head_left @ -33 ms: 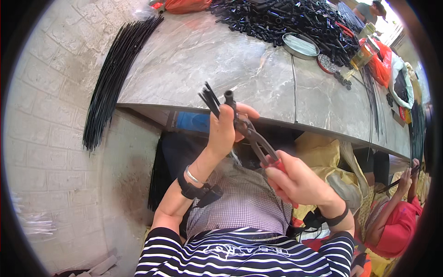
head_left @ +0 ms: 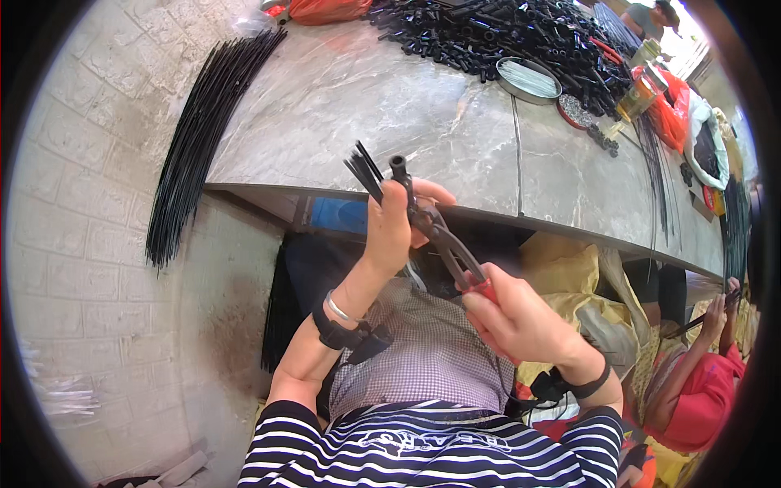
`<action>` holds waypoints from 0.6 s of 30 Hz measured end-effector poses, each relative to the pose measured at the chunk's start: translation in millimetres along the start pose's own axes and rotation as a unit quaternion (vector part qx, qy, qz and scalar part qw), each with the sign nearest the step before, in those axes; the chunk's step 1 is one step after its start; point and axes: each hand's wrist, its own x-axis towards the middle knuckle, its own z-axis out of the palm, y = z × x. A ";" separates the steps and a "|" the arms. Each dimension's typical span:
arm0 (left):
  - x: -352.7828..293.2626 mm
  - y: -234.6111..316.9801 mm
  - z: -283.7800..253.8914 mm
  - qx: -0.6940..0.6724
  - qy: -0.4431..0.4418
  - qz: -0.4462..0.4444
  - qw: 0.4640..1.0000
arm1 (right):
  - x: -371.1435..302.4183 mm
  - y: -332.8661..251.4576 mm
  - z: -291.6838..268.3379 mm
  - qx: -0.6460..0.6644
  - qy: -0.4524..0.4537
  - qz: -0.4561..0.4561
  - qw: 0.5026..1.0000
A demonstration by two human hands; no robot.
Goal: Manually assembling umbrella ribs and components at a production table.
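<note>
My left hand (head_left: pixel 387 232) is closed around a bundle of thin black rods (head_left: pixel 364 169) and a short hollow black tube (head_left: pixel 398 167), whose open end points up above the thumb. In my right hand (head_left: pixel 525 315) are pincers (head_left: pixel 454 246) with dark metal arms and red grips, the fingers wrapped round the handles. The pincers' head reaches the tube just below its top end, beside my left fingers. Those fingers hide part of the jaws, so how firmly they bite cannot be seen. Both hands are in front of the table's near edge.
A grey marbled table (head_left: pixel 325 106) bears a long bundle of black rods (head_left: pixel 207 146) overhanging its left side. Farther back are a heap of black tube pieces (head_left: pixel 488 37) and a tin of pale thin pieces (head_left: pixel 529 80). At right, another person's hands (head_left: pixel 716 317) hold a dark rod.
Both hands, with the rods, tube and pincers, have shifted very slightly left and up. The grips look the same.
</note>
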 end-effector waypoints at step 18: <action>-33.2 126.7 -79.7 -0.179 0.042 0.202 0.962 | 41.8 82.2 -123.1 -0.514 0.502 -0.155 0.678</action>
